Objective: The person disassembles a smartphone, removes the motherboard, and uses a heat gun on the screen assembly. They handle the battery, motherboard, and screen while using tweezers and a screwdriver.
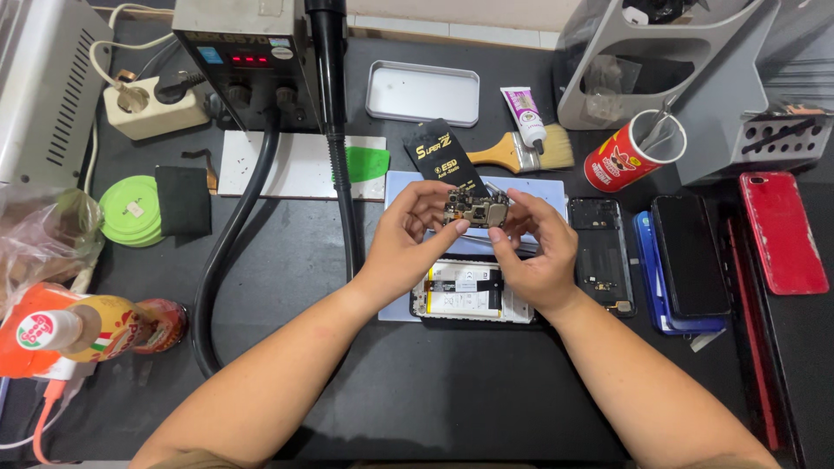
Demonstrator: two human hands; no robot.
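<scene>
Two hands pinch one circuit board (476, 211) above the opened phone (472, 292).
Left hand (410, 236) and right hand (537, 252) grip its edges with fingertips; a slip likely drops it.

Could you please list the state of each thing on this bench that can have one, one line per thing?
Circuit board: lifted, held between left hand and right hand.
Opened phone: back off, insides showing, flat on the mat.
Soldering station: on, red display lit.
Metal tray: empty.
Glue tube: capped, lying down.
Red can: open, holding tools.
Red phone: face down.
Paintbrush: lying flat.
</scene>
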